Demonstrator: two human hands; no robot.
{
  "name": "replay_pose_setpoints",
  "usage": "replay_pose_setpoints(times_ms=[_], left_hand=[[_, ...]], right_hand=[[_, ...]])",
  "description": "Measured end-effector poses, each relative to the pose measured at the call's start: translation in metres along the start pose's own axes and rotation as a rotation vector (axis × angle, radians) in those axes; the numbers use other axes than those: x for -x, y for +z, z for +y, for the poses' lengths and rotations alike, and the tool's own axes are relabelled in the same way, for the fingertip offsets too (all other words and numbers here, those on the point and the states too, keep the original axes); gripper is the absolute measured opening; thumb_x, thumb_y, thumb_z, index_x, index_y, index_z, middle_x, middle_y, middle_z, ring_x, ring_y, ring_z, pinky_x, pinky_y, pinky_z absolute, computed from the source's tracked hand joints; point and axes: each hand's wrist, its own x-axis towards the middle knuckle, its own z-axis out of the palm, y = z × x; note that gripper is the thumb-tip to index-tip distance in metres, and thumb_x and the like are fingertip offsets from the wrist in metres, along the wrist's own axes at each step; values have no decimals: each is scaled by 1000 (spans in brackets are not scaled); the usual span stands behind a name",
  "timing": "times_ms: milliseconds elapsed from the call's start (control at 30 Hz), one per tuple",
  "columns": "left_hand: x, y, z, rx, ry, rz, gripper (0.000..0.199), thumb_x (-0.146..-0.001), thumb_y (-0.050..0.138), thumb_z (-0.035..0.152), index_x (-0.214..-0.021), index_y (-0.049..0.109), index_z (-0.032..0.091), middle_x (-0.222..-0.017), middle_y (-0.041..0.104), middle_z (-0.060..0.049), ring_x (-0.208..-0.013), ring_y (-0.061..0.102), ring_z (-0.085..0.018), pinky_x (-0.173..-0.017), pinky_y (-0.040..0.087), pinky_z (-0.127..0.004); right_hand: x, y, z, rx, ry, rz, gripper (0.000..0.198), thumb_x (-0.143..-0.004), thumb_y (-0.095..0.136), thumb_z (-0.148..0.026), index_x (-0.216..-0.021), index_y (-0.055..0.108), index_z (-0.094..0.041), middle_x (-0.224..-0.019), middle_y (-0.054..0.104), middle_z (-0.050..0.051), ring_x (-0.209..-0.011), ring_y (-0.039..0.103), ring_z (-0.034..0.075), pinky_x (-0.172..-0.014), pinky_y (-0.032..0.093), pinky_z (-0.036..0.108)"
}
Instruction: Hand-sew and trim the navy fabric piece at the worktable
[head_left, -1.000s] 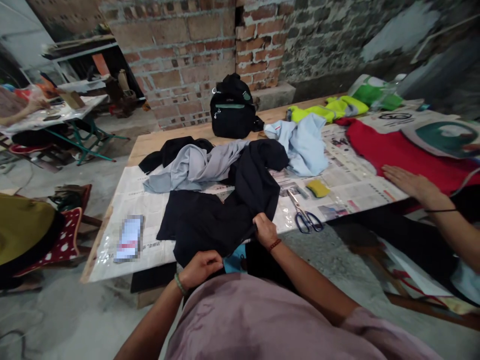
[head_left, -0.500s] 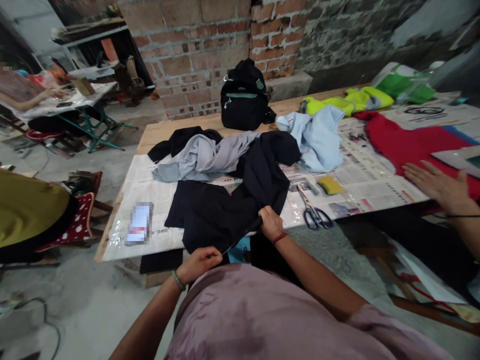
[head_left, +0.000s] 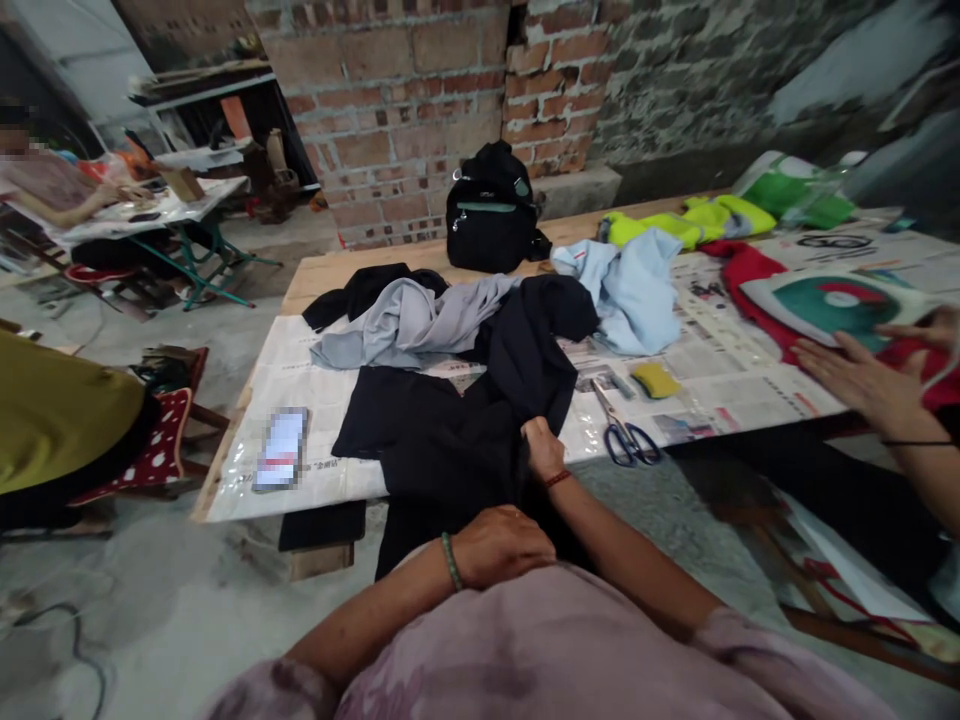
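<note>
A black garment (head_left: 442,440) lies bunched on the newspaper-covered table (head_left: 259,370), its near part hanging over the front edge toward my lap. My right hand (head_left: 541,450), with a red bracelet at the wrist, is closed on a fold of it at the table edge. In front of my belly, my left hand (head_left: 502,547) lies across the garment's near end, back upward. Its fingers are together and curved down; their tips and whatever they hold are hidden. Blue-handled scissors (head_left: 630,440) and a yellow sponge (head_left: 655,380) rest to the right of my right hand.
Behind lie a grey garment (head_left: 409,325), a light-blue garment (head_left: 630,290) and a black backpack (head_left: 491,215). A phone (head_left: 281,450) sits at left. At right, a co-worker's hands (head_left: 862,375) are near an iron (head_left: 832,305) on red cloth. Another person sits close on the left.
My left hand has moved right, from the garment's left lower edge to before my belly. The garment's near edge has dropped lower. My right hand keeps its grip. The co-worker's iron has come further into view.
</note>
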Motion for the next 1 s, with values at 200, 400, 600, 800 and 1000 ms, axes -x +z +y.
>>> replay_pose_setpoints(times_ms=[200, 400, 600, 800, 1000], left_hand=[[33, -20, -5, -440, 188, -215, 25, -84, 43, 24, -76, 66, 23, -66, 60, -5, -65, 51, -18, -73, 38, -31], [88, -49, 6, -342, 33, -41, 22, -83, 46, 26, -74, 66, 21, -63, 57, -4, -62, 49, -17, -65, 38, -28], [121, -58, 14, -20, -125, 391, 21, -78, 55, 35, -67, 63, 19, -65, 56, -3, -64, 50, -15, -63, 41, -27], [108, -67, 25, 524, 157, 786, 18, -73, 63, 37, -65, 57, 22, -56, 47, 4, -58, 48, -10, -73, 47, -32], [113, -144, 25, 332, 233, 1232, 21, -70, 67, 34, -87, 60, 24, -102, 58, 1, -88, 56, -15, -73, 50, -29]], right_hand=[[-11, -3, -8, 63, -5, -73, 13, -81, 49, -30, -77, 56, -19, -83, 54, 3, -68, 51, 11, -51, 25, 24], [-9, 0, -6, 84, -29, -44, 20, -81, 49, -37, -77, 57, -19, -84, 56, 4, -71, 54, 12, -54, 29, 24], [-9, -5, -9, 96, -22, -89, 13, -75, 53, -31, -79, 57, -19, -87, 58, 3, -72, 56, 13, -53, 29, 24], [-20, -11, -5, -2, 96, -188, 18, -64, 56, -18, -81, 61, -21, -89, 60, 3, -69, 57, 13, -54, 30, 23], [-38, -17, 4, -123, 136, -247, 16, -67, 52, -20, -76, 65, -20, -73, 63, 3, -67, 56, 15, -53, 32, 21]])
